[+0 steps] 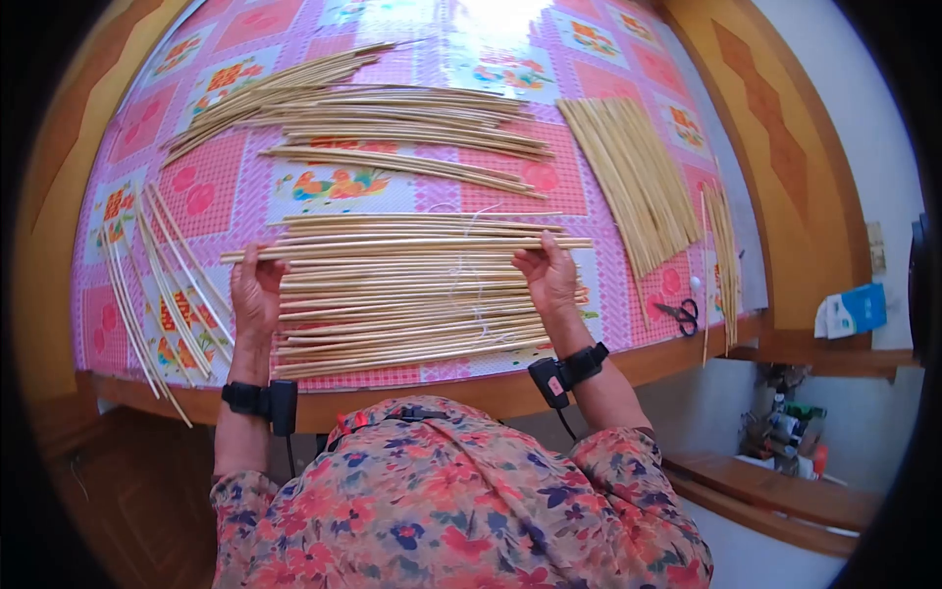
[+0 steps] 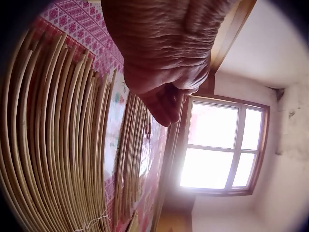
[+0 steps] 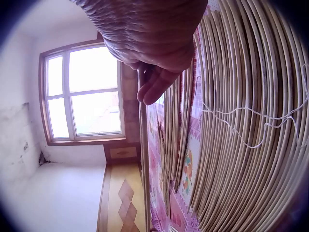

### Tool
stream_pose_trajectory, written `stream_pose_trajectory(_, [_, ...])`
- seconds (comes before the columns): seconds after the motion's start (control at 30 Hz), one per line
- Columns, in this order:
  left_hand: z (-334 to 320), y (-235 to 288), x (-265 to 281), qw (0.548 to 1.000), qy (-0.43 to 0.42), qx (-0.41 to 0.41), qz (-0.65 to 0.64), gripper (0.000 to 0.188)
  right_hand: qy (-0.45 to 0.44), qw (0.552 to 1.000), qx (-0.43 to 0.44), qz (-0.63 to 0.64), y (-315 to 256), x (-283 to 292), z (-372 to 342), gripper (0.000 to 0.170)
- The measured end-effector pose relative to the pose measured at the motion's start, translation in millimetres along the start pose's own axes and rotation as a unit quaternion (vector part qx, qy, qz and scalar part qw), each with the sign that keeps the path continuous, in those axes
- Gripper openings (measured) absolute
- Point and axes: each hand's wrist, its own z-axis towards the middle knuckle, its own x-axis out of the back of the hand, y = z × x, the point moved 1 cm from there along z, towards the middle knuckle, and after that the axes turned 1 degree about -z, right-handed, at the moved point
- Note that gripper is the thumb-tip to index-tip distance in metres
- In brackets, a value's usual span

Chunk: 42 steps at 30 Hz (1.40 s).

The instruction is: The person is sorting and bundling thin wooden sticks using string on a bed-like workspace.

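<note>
My left hand (image 1: 257, 294) and right hand (image 1: 549, 280) pinch a few thin straw-coloured sticks (image 1: 392, 243) near their two ends, thumb against fingers. In the right wrist view the held sticks (image 3: 143, 174) stand apart from the row beneath. That row of parallel sticks (image 1: 383, 319) spans the table between my hands. White thread (image 1: 478, 304) crosses the row right of its middle, and its loose loops (image 3: 256, 118) show in the right wrist view. My left fingertips (image 2: 164, 116) curl about the sticks in the left wrist view.
Piles of loose sticks (image 1: 402, 123) lie farther back on the patterned tablecloth (image 1: 201, 201). More sticks (image 1: 177, 294) are spread at the left. A flat mat of sticks (image 1: 633, 182) lies right, with dark-handled scissors (image 1: 684, 314) near the front edge and a narrow stick bundle (image 1: 724, 265) beside them.
</note>
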Motion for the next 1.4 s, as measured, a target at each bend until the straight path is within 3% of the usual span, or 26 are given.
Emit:
stream_pose_trajectory(0.13, [2,-8,1,0.999,-0.024,0.017,-0.024,0.015,-0.013,1.000,0.000,0.002,2,-3,-1,0.015])
stream_pose_trajectory(0.2, [-1,-9,-7,0.999,0.013,0.029,-0.019,0.015,-0.014,1.000,0.004,0.006,4,-4,-2,0.016])
stream_pose_trajectory(0.4, [-11,-24,-35,0.997,0.013,0.068,-0.036,0.016,0.004,1.000,0.004,0.005,7,-3,-3,0.015])
stream_pose_trajectory(0.5, [-16,-35,-46,0.990,-0.052,0.124,-0.044,0.018,-0.011,1.000,0.016,-0.004,8,-1,-1,0.015])
stream_pose_trajectory(0.57, [-22,-36,-53,0.986,-0.059,0.143,-0.062,0.019,0.010,1.000,0.017,-0.014,6,4,3,0.016])
stream_pose_trajectory(0.67, [-25,-46,-69,0.975,-0.075,0.202,-0.053,0.018,-0.028,0.999,0.023,-0.004,4,-3,-2,0.015])
stream_pose_trajectory(1.07, [-26,-45,-88,0.977,-0.077,0.198,-0.017,0.012,-0.029,0.999,0.026,-0.021,-4,-3,-5,0.015])
stream_pose_trajectory(1.37, [-21,-44,-89,0.984,-0.065,0.163,-0.003,0.010,-0.019,0.998,-0.051,-0.009,-6,0,-8,0.021])
stream_pose_trajectory(1.4, [-20,-42,-89,0.984,-0.068,0.165,0.007,0.010,-0.045,0.989,-0.113,-0.089,-10,-2,-10,0.023])
